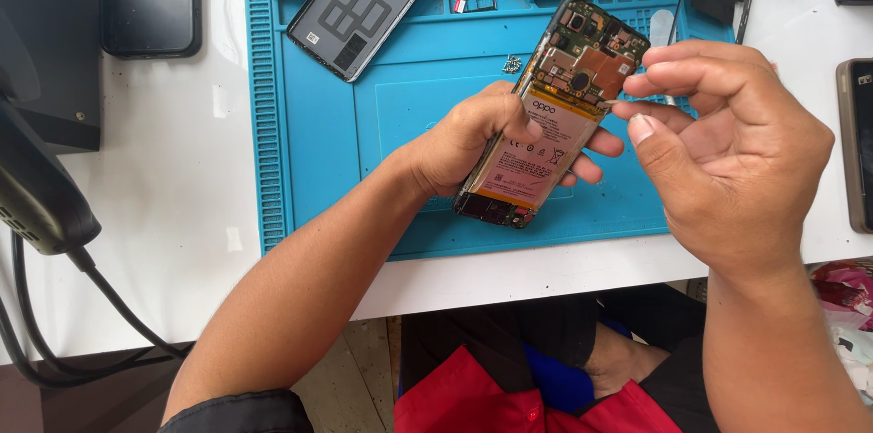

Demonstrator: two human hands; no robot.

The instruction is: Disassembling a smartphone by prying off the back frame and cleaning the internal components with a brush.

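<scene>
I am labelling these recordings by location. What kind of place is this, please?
Probably a phone repair bench. A blue repair mat covers the white table, the left hand holds an opened phone with its battery exposed, and a removed back cover and small screws lie on the mat.

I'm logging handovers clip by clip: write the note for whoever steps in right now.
Left hand grips the opened phone, back cover off, battery and circuit board exposed, held above the blue mat.
Right hand pinches a thin tool at the phone's right edge beside the board.
Removed back cover, loose screws and a small tray lie on the mat.
Done: cover off. Left: board and battery remain in the phone.
</scene>
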